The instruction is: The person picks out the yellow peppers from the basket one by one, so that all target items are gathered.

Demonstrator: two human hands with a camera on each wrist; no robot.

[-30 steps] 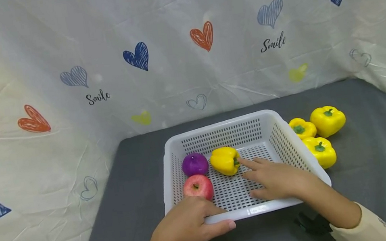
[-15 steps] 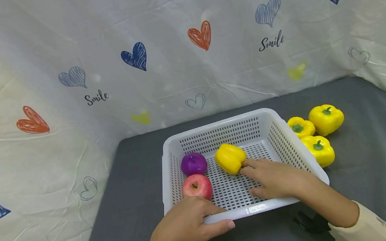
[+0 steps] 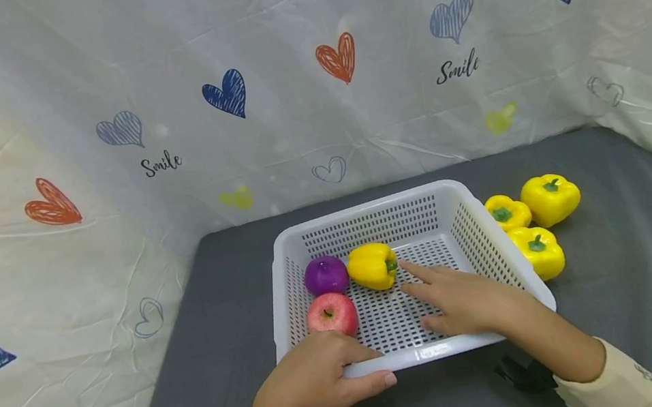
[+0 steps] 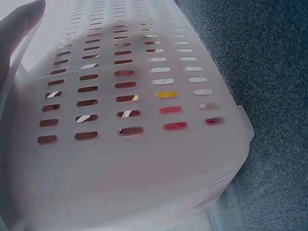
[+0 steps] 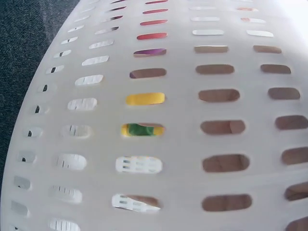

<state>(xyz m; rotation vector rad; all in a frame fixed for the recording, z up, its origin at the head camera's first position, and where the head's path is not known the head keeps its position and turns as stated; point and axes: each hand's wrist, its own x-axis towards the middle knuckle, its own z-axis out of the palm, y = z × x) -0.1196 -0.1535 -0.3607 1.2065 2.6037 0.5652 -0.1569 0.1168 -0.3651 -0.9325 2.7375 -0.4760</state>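
Note:
A white perforated plastic basket (image 3: pixel 432 353) stands on the grey cloth. My left hand (image 3: pixel 324 375) grips its near rim, thumb outside and fingers inside; in the left wrist view the thumb (image 4: pixel 19 29) shows at the upper left. Inside the basket, a yellow bell pepper (image 3: pixel 371 267) lies on its side, stem to the right, close beside a purple round thing (image 3: pixel 326 276). A red apple (image 3: pixel 331 315) sits nearer me, partly behind the left hand. With fingers spread, my right hand (image 3: pixel 462 299) reaches over the near rim; its index fingertip is right by the pepper's stem.
Outside the basket's right wall are three more yellow bell peppers (image 3: pixel 551 200), grouped closely. A pale curtain (image 3: pixel 286 133) printed with hearts hangs behind the cloth-covered table (image 3: pixel 634 245). Basket walls fill most of both wrist views, with slivers of contents showing through the slots.
The yellow pepper first turned so its stem faced the right hand out of sight, then shifted left toward the purple thing, stem visible again. The right fingers have straightened. The left hand stays put.

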